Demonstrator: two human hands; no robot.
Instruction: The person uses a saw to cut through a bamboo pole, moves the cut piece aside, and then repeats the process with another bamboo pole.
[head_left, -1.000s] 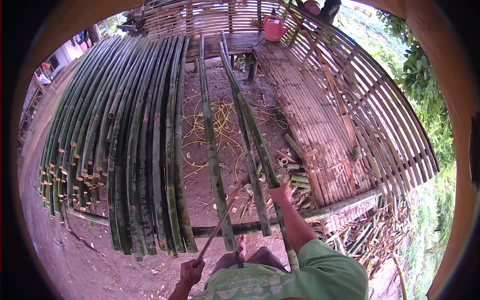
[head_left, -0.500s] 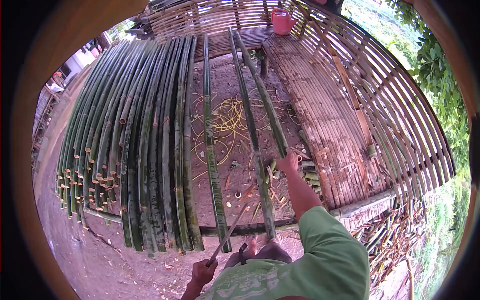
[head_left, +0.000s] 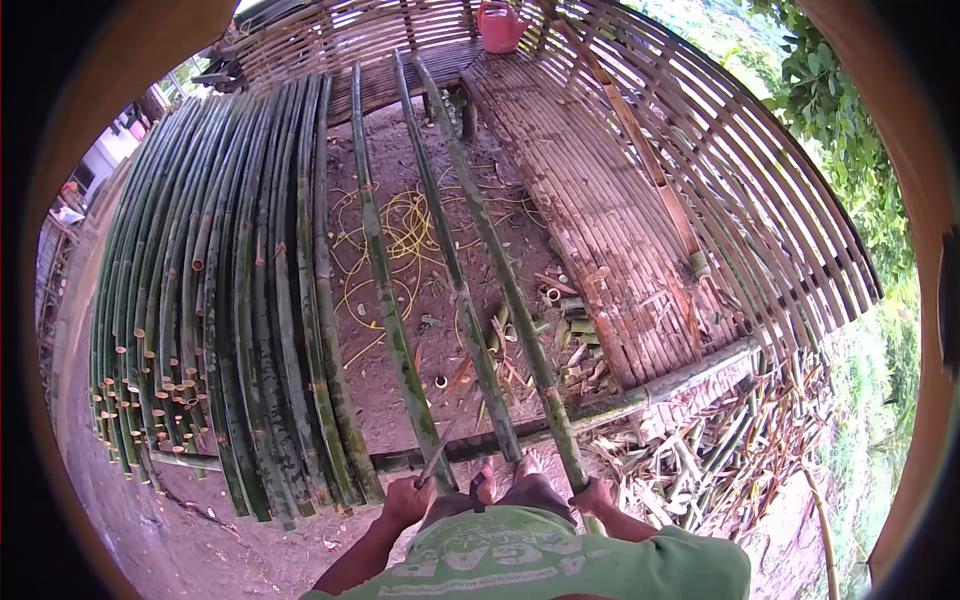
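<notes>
My right hand (head_left: 594, 497) is closed round the near end of a green bamboo pole (head_left: 520, 320), just in front of my body. The pole runs away from me over a crosswise bamboo rail (head_left: 640, 397) to the far bench. My left hand (head_left: 408, 501) grips a machete (head_left: 434, 463), its narrow blade pointing up and forward, overlapping another bamboo pole (head_left: 388, 310) in this view. Between these two lies a third bamboo pole (head_left: 455, 280), its near end close to my feet.
Many cut bamboo poles (head_left: 270, 330) lie side by side on the left. A slatted bamboo bench (head_left: 590, 220) with a lattice back stands right, a red watering can (head_left: 500, 27) on its far corner. Yellow cord (head_left: 405, 235) tangles on the ground. Bamboo scraps (head_left: 720, 450) pile at lower right.
My right hand has come back toward my body, now at the pole's near end, which lies over the front rail. My left hand with the machete has moved slightly up, and the view has shifted.
</notes>
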